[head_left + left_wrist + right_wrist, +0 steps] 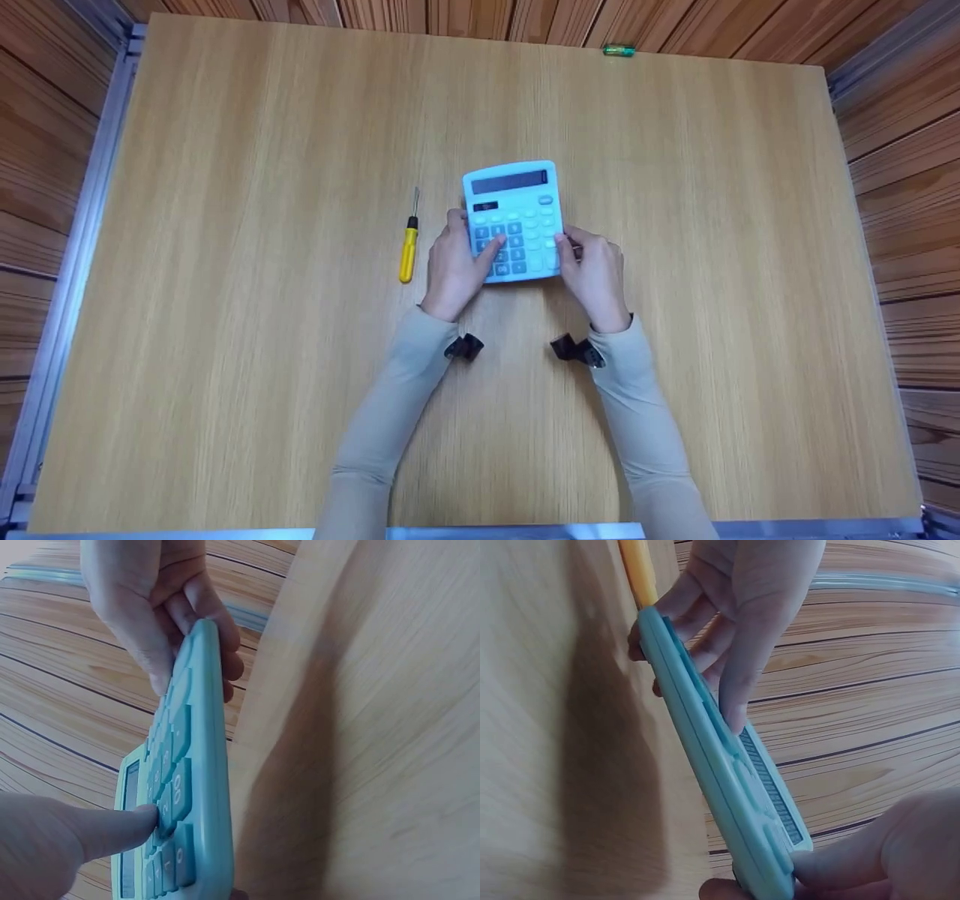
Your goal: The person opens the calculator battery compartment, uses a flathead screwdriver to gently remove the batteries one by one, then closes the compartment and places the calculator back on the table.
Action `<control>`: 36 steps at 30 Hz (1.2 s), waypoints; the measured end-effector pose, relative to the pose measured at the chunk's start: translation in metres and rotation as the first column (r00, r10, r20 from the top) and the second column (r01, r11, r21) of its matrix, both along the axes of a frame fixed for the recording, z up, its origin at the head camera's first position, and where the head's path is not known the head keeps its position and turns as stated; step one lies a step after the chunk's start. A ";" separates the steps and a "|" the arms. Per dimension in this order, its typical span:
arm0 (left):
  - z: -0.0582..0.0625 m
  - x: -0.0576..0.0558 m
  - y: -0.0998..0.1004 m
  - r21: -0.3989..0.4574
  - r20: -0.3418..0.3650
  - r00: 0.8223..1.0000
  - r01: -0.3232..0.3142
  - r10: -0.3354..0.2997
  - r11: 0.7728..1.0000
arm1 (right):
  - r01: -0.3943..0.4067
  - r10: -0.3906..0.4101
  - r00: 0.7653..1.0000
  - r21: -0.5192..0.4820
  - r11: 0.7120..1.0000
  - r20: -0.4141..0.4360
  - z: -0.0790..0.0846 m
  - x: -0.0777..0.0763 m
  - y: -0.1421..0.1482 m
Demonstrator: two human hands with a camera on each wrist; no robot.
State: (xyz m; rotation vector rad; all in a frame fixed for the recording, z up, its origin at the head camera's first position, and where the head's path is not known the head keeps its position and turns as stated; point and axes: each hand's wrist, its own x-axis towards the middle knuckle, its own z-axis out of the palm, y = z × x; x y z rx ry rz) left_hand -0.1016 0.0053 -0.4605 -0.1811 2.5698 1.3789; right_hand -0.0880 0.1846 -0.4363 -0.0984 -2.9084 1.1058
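Note:
A light blue calculator (pixel 532 225) is held above the table between both hands, its keys and dark display facing up. On its left side my left hand (pixel 456 266) grips it, thumb lying across the keys and fingers partly hidden underneath. At the lower right edge my right hand (pixel 596 271) pinches it between thumb and fingers. The left wrist view shows the calculator (pixel 214 787) edge-on, lifted off the surface with a shadow beside it. In the right wrist view the left thumb touches the key face of the calculator (pixel 705 742).
A screwdriver (pixel 409 251) with a yellow handle lies on the table (pixel 262 337), just left of the left hand. A green battery (pixel 619 50) lies at the table's far edge. Wood-patterned panels (pixel 907 225) and metal rails (pixel 71 247) border the table.

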 end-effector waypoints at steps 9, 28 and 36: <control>0.001 0.002 -0.002 -0.013 -0.046 0.998 0.032 -0.033 0.999 | -0.024 0.021 0.999 0.058 0.998 0.041 -0.006 -0.001 0.004; -0.006 -0.002 0.004 -0.131 -0.052 0.997 0.046 -0.054 0.990 | -0.034 0.026 0.990 0.054 0.998 0.138 -0.020 -0.006 0.006; -0.007 -0.003 0.007 -0.168 -0.068 0.996 0.037 -0.049 0.985 | -0.023 0.017 0.990 0.041 0.999 0.142 -0.024 -0.008 0.007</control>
